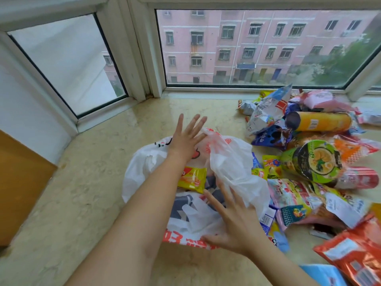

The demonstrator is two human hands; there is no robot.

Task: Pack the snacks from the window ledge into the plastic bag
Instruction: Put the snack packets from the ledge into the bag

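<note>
plastic bag (226,162) lies crumpled on the window ledge (92,182), just left of the snack pile (321,162), a yellow packet (192,179) at its mouth. it looks thin, limp and slippery, best pinched at the handle loops or rim. its long axis seems to run near-to-far. left hand (186,139) and right hand (235,226) rest on it, fingers straight, grasping nothing.

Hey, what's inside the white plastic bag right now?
A small yellow snack packet shows at the mouth of the white plastic bag, with a dark-printed wrapper beside it. Anything deeper is hidden by the crumpled plastic and both hands.
</note>
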